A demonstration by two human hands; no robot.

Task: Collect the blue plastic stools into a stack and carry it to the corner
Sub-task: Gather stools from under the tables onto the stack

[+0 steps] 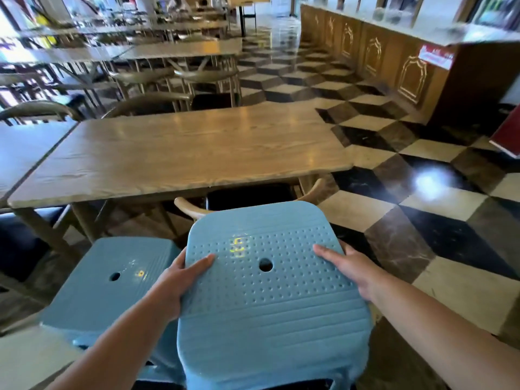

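A blue plastic stool (pixel 270 313) with a dotted seat and a round centre hole fills the lower middle of the head view, raised close to me. My left hand (pixel 180 280) grips its left seat edge, thumb lying on top. My right hand (pixel 349 267) grips the right edge the same way. A second blue stool (pixel 109 282) stands lower and to the left, beside the one I hold, with its own centre hole; its legs are mostly hidden.
A long wooden table (pixel 183 153) stands straight ahead with a wooden chair (pixel 191 208) tucked under its near edge. More tables and chairs fill the left and far side. A wooden counter (pixel 394 60) runs along the right. Checkered tile floor (pixel 422 220) lies to the right.
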